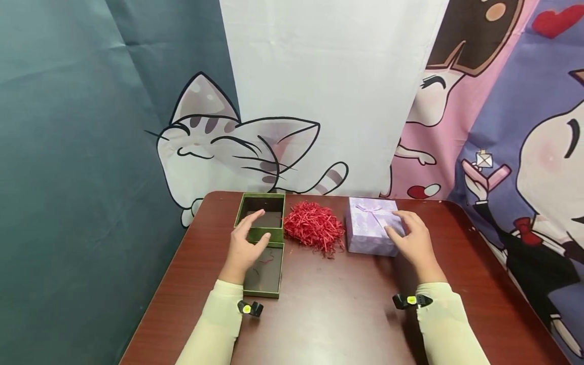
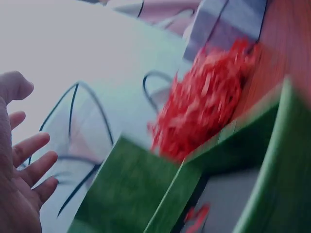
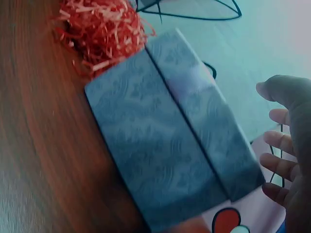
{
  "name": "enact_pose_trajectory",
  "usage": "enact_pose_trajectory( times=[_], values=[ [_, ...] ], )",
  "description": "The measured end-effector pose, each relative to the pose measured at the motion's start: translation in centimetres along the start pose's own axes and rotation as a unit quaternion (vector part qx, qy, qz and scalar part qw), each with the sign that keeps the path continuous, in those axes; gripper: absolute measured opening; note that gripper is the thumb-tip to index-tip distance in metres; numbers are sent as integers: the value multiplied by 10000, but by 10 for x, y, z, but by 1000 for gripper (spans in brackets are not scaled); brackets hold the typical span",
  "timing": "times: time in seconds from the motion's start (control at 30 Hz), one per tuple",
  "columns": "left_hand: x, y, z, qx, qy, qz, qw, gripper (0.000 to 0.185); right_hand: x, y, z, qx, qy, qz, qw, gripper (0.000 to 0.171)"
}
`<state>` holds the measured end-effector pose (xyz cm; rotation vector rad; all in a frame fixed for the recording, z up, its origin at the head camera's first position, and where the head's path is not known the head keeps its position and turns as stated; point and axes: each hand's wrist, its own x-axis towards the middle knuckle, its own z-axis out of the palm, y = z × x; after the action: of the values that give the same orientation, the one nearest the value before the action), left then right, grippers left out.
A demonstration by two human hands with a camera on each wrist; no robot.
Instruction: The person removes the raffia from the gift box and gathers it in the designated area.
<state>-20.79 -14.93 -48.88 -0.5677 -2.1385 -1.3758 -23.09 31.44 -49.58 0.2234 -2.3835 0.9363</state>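
Note:
My left hand (image 1: 244,249) hovers over the green open box (image 1: 261,234) and its shallow lid (image 1: 263,279), fingers spread and holding nothing. In the left wrist view the fingers stand apart from the green box (image 2: 131,184). My right hand (image 1: 416,243) is beside the lilac gift box (image 1: 365,238), whose lid carries a ribbon bow; its relaxed fingers grip nothing. From the right wrist view, the fingertips are close to the corner of the gift box (image 3: 146,141); whether they touch it I cannot tell. A heap of red shredded paper (image 1: 314,226) lies between the two boxes.
Everything stands on a reddish-brown table (image 1: 328,314) with rounded far corners. Behind its far edge hangs a cloth backdrop (image 1: 337,91) printed with a cat and cartoon people. A few red shreds (image 1: 269,257) lie in the green lid.

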Motion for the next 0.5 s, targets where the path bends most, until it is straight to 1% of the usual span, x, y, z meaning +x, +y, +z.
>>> enact_pose_trajectory(
  times=[0.1,0.2,0.37,0.43,0.5],
  values=[
    [3,8,19,-147,-235,108,9996,64,-5,9,-4,43,-93,179,9998,52],
    [4,11,38,-218,-467,117,9986,64,-10,16,-6,64,-248,281,9993,58],
    [11,14,75,-198,-896,-68,9958,67,-12,24,-11,34,-545,441,9975,69],
    [16,17,91,-298,-1132,-143,9930,70,-11,28,-12,-1,-677,504,9964,75],
    [21,21,107,-473,-1411,-228,9886,73,-10,31,-14,-35,-818,569,9950,80]
  ],
)
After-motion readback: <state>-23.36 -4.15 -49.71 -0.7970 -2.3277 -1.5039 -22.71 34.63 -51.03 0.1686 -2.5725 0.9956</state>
